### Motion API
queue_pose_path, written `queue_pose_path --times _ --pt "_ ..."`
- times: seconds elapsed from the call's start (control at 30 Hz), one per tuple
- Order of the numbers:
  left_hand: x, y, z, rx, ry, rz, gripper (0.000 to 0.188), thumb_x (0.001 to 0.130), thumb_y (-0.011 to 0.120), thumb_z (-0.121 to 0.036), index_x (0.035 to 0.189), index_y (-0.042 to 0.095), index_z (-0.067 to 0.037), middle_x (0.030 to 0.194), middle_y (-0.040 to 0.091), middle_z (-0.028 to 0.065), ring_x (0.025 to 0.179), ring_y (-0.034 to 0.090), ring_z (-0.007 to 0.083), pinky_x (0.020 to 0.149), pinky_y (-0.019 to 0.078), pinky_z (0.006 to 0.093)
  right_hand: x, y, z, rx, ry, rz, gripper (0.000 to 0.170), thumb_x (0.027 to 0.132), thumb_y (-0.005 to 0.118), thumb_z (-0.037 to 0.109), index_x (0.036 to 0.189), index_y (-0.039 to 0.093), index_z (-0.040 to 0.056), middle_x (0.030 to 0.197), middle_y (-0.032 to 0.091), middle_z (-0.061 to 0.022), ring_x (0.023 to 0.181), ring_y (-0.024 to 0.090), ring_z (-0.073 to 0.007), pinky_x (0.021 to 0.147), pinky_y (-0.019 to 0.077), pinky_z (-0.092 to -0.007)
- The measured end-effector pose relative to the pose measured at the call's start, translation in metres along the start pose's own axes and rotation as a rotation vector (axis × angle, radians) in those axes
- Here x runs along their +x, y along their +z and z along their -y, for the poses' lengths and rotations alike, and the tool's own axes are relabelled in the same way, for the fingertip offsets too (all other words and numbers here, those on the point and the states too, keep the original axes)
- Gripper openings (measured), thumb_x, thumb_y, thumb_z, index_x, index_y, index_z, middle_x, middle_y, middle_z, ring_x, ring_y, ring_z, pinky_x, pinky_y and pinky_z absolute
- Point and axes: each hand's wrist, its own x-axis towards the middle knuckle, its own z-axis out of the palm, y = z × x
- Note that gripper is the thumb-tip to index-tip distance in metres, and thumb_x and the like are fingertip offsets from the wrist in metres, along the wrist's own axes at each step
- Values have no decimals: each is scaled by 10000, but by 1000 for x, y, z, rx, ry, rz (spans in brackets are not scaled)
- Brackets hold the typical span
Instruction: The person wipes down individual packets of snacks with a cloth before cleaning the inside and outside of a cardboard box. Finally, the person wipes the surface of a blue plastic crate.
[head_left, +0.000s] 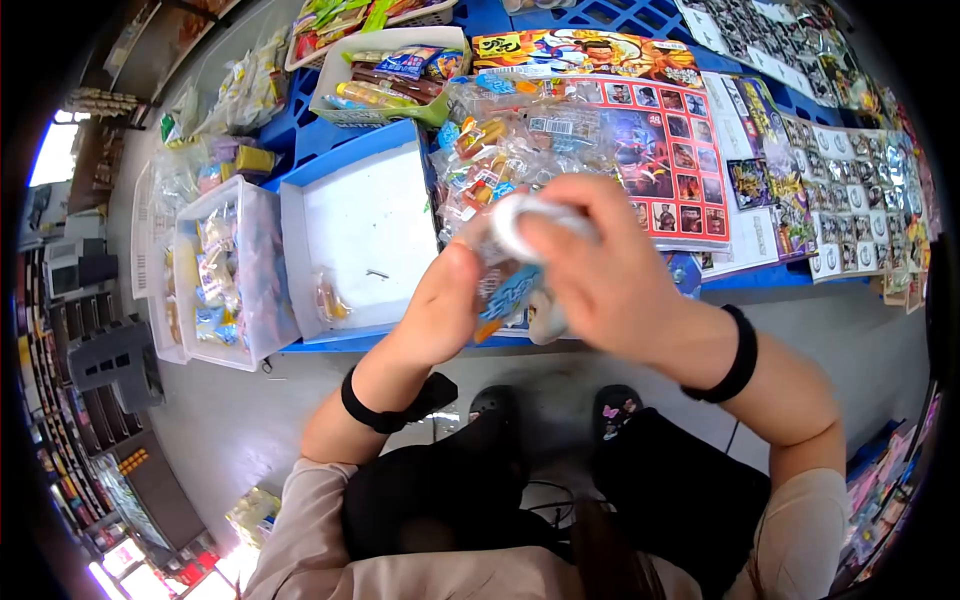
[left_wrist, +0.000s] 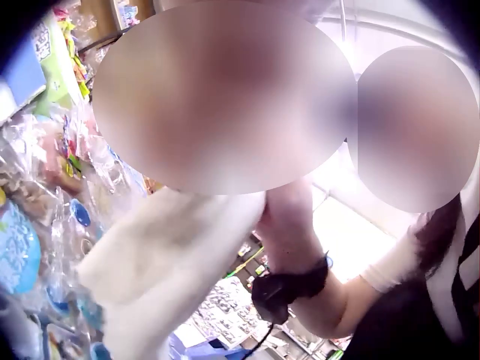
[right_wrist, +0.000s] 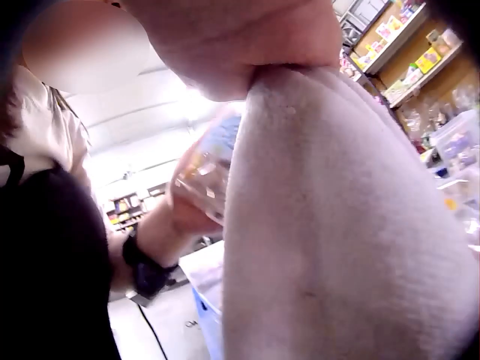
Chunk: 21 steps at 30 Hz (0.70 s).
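My right hand [head_left: 605,275] grips a white cloth [head_left: 512,228], blurred in the head view. Seen from the right wrist, the cloth [right_wrist: 345,217] hangs in a fold below the fingers. My left hand [head_left: 440,305] holds a clear plastic package [head_left: 512,287] with a blue label and orange bits inside. The cloth lies against the package's upper part in the head view. Several similar clear packages [head_left: 480,175] are piled on the table just beyond both hands. The left wrist view also has the pale cloth [left_wrist: 169,262] close up, beside the crinkled packages.
A blue box with a white inside [head_left: 350,230] stands left of the hands, with one small package [head_left: 330,300] in it. Further left is a white plastic bin [head_left: 262,270] of wrapped items. Behind sits a basket of snacks [head_left: 335,110]. Printed card sheets [head_left: 680,160] lie right.
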Motion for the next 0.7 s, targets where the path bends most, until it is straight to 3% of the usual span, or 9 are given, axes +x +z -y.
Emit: queue_pose_path --times 0.07,0.13,0.23,0.3,0.4,0.47,0.5,0.63,0.7 --pt "-2 5 -3 -394 -96 -121 732 891 260 -575 1340 271 3 1190 478 154 1085 495 229 915 400 335 -11 -5 -15 -61 178 4 378 683 518 -112 1040 544 9 1055 440 -161 860 509 -284 729 437 -333" --pt "2 6 3 -354 -91 -118 746 878 246 -601 1349 260 -21 1171 488 151 1040 522 232 887 425 351 -12 0 -8 -84 186 -2 349 707 530 -88 1039 551 18 1042 457 -160 861 524 -271 731 450 -320" --pt "11 12 -13 -442 -224 -255 740 875 210 -617 1342 276 -47 1154 509 167 1080 514 266 921 421 387 -21 18 11 -196 -78 -24 315 723 548 -48 1027 557 29 1029 476 -160 880 525 -275 737 457 -332" --pt "14 14 -12 -484 -244 -259 723 881 206 -607 1335 289 -50 1166 504 170 1086 512 270 924 422 391 -29 21 17 48 -137 227 322 707 571 -23 1023 559 40 1007 498 -164 881 525 -305 723 467 -365" --pt "10 13 -3 -501 -247 -223 685 898 183 -578 1332 292 -59 1230 465 175 1101 505 280 928 424 398 -24 5 -15 -238 -64 39 335 688 606 -13 1016 563 41 986 516 -159 848 541 -313 701 476 -380" --pt "6 17 -4 -609 -410 -184 682 901 173 -575 1333 283 -59 1262 439 177 1125 487 291 937 419 399 -21 7 -11 -200 -12 -27 334 683 614 -15 1010 573 40 977 524 -157 850 544 -311 706 477 -379" --pt "7 17 2 -449 -362 -230 677 905 160 -568 1336 271 -57 1263 442 164 1141 478 275 943 416 400 -17 9 -9 -162 36 -97 334 677 622 -17 1004 583 40 968 531 -155 851 548 -308 711 479 -379" --pt "16 20 -18 -506 -354 -203 655 917 167 -549 1311 329 -52 1247 465 135 1134 488 236 939 419 374 -31 21 15 84 -95 159 314 676 585 -68 974 602 28 977 531 -167 925 524 -311 759 466 -366" --pt "16 20 -13 -484 -391 -229 650 917 176 -548 1304 343 -53 1236 474 135 1128 493 238 932 424 370 -29 14 -2 -85 -98 99 290 715 564 -18 999 574 36 970 513 -157 909 533 -301 744 466 -368"
